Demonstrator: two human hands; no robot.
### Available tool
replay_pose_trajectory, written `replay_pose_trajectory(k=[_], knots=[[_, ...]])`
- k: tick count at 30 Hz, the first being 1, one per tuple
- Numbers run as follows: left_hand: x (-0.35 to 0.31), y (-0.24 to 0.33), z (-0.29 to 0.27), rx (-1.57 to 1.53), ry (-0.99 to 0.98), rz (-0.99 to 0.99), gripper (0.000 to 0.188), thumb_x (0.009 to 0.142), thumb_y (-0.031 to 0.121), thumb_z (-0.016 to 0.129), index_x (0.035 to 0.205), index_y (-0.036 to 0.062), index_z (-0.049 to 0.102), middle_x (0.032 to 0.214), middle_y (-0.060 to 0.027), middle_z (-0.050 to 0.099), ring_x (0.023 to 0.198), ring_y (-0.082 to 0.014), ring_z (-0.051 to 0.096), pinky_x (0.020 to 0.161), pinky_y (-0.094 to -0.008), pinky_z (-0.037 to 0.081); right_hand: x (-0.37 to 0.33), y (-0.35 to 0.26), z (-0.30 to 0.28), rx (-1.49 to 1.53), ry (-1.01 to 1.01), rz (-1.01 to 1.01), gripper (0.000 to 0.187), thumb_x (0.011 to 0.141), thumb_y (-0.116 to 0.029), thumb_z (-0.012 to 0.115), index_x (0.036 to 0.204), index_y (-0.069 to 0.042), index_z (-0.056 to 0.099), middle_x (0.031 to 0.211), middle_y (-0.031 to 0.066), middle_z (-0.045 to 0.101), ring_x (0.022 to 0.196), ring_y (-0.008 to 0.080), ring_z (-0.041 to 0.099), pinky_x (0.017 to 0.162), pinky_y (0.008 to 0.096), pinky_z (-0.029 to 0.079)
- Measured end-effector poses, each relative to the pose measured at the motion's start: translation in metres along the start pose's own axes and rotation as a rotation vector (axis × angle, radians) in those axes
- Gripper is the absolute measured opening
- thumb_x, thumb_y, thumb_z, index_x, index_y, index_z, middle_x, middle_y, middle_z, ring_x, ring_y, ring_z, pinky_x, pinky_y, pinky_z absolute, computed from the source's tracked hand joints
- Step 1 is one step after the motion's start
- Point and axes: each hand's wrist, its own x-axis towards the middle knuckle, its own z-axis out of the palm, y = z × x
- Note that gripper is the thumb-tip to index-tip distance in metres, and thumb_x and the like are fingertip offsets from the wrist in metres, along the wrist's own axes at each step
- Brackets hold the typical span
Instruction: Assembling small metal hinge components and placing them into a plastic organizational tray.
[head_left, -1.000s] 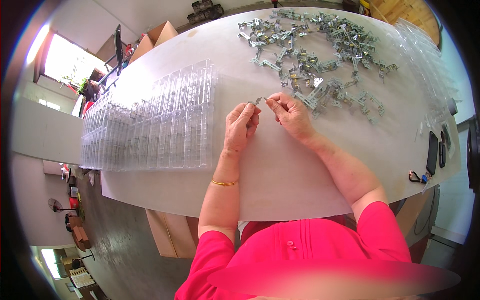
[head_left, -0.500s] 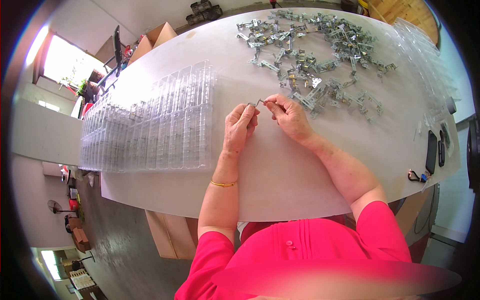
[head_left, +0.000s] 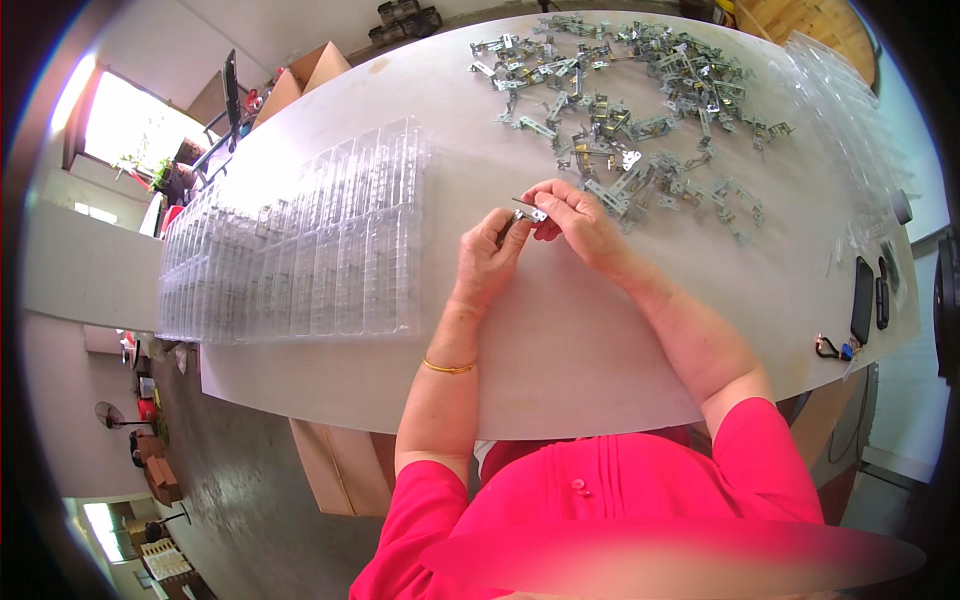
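Note:
Between my two hands is a small silvery metal bracket, one of the same sort as those heaped farther back. My left hand pinches its left end between thumb and fingers. The fingers of my right hand close on its other end, with a thin strip sticking out past the fingertips. Parts of the bracket are hidden by the fingers. Beyond my right hand spreads a loose pile of metal brackets, some with brass-coloured pieces. To the left of my left hand stand clear plastic trays with rows of compartments holding metal parts.
The pale table curves around me. More clear plastic trays are stacked at the right edge. Near them lie a black case and a small tool with black loop handles. Under the table's front edge is a cardboard box.
My hands have come closer together and the bracket has turned, so its flat holed plate now shows. My left hand moved slightly right; the pile and trays look the same.

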Motion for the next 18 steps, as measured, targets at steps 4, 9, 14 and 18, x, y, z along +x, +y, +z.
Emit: replay_pose_trajectory(k=[4,9,14,18], knots=[[0.0,0.012,0.004,0.14,-0.009,0.107,0.02,0.092,0.014,0.069,0.081,0.0007,0.059,0.062,-0.001,0.048,0.057,-0.0078,0.037,0.05,-0.0272,0.034,0.003,0.009,-0.004,-0.244,-0.035,-0.091,0.016,0.099,-0.015,0.057,0.106,-0.005,0.067,0.086,0.0011,0.066,0.077,0.0085,0.06,0.073,0.0238,0.051],[-0.002,0.007,0.003,0.231,-0.045,0.212,0.02,0.09,0.013,0.071,0.081,0.0004,0.058,0.061,-0.0042,0.045,0.055,-0.0102,0.036,0.049,-0.0294,0.035,0.002,0.009,0.003,-0.18,0.062,-0.231,0.015,0.097,-0.015,0.064,0.106,-0.004,0.068,0.097,0.0009,0.068,0.092,0.0094,0.062,0.082,0.0246,0.05],[-0.001,0.008,0.006,0.239,0.137,0.173,0.019,0.089,0.014,0.072,0.083,0.0005,0.06,0.062,-0.0061,0.049,0.054,-0.0131,0.04,0.051,-0.0292,0.039,0.007,0.013,-0.002,-0.131,0.101,-0.281,0.013,0.098,-0.013,0.062,0.106,-0.004,0.067,0.098,0.0013,0.068,0.093,0.0095,0.062,0.082,0.0257,0.051],[-0.001,0.007,0.005,0.247,0.156,0.165,0.018,0.089,0.014,0.072,0.084,0.0004,0.061,0.065,-0.0069,0.052,0.056,-0.0128,0.044,0.052,-0.0283,0.04,0.003,0.007,0.0,-0.133,0.04,-0.088,0.013,0.099,-0.012,0.06,0.105,-0.003,0.066,0.095,0.0012,0.068,0.085,0.0083,0.063,0.076,0.0241,0.053]])
